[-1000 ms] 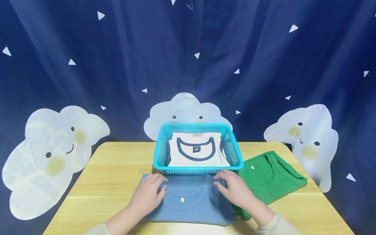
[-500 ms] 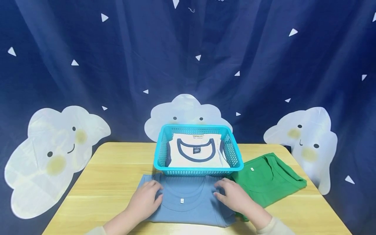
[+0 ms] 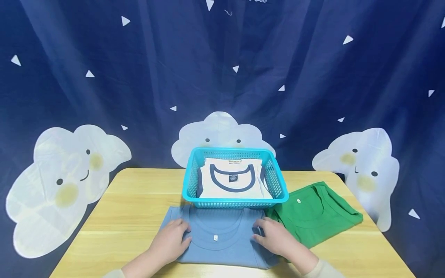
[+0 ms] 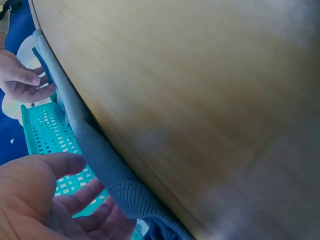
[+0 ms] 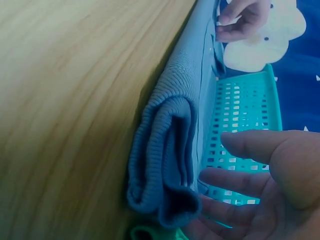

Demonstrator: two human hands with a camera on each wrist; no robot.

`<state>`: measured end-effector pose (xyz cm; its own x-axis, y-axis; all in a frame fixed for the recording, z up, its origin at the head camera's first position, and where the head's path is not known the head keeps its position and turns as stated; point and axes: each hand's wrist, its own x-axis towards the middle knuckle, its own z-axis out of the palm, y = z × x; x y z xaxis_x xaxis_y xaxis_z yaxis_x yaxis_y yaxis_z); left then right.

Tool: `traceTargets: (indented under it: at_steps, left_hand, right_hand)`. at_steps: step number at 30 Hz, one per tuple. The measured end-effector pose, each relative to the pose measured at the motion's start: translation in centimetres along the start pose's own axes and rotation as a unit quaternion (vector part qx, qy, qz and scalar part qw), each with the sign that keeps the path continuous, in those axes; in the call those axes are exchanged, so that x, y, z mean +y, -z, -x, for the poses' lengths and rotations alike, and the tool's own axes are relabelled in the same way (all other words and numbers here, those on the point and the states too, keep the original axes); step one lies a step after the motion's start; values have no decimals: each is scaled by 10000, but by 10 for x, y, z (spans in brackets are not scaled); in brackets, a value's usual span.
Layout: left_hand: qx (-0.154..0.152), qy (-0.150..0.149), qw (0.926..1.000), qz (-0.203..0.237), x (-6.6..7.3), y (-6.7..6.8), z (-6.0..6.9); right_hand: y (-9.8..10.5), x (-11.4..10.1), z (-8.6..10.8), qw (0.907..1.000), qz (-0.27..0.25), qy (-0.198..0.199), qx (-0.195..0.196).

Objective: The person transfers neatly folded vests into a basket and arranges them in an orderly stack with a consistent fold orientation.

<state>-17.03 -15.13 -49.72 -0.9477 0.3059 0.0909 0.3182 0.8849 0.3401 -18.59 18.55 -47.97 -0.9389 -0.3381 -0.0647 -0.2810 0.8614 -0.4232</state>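
A folded blue ribbed shirt [image 3: 222, 253] lies flat on the table, its neckline and small white tag facing up. Over its left side is my left hand [image 3: 170, 240], fingers loosely bent and fingertips at the cloth. My right hand [image 3: 276, 237] lies likewise at the shirt's right side. In the left wrist view, the left hand [image 4: 55, 200] has its thumb apart from the fingers beside the rolled fold. The right wrist view shows the layered end of the blue shirt [image 5: 165, 145] next to the relaxed right hand [image 5: 265, 185]. Neither hand pinches the cloth visibly.
Just beyond the blue shirt stands a turquoise basket [image 3: 234, 202] holding a folded white shirt [image 3: 227, 183] with dark neck trim. A folded green shirt [image 3: 323, 216] lies to the right, close to the table's right edge. Behind the wooden table [image 3: 139, 200] hangs a dark blue curtain [image 3: 222, 77].
Both hands have drawn back a little toward me along the blue shirt's sides, the left also shifting slightly left. The shirts and basket stay in place; the head view has tilted slightly.
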Motion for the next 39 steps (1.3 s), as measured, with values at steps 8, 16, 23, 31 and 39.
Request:
traceTargets:
  at_steps: [8,16,23,31,39]
  left_hand:
    - [-243,287,9992,-136,-4,3,-3]
    - [-420,723,9963,-173,-8,8,-5]
    - [-475,905,9942,-328,-13,10,-6]
    - [-515,1088,9910,-586,-12,14,-5]
    - [-777,1616,9822,-558,-18,18,-4]
  right_hand:
    - [-1,-3,0,9987,97,-455,207]
    - [0,-2,-3,9964,336,-751,188]
    - [-2,-2,-4,9955,384,-863,114]
    - [-2,-1,-7,9913,571,-1183,39]
    - [0,0,-8,9901,506,-1303,133]
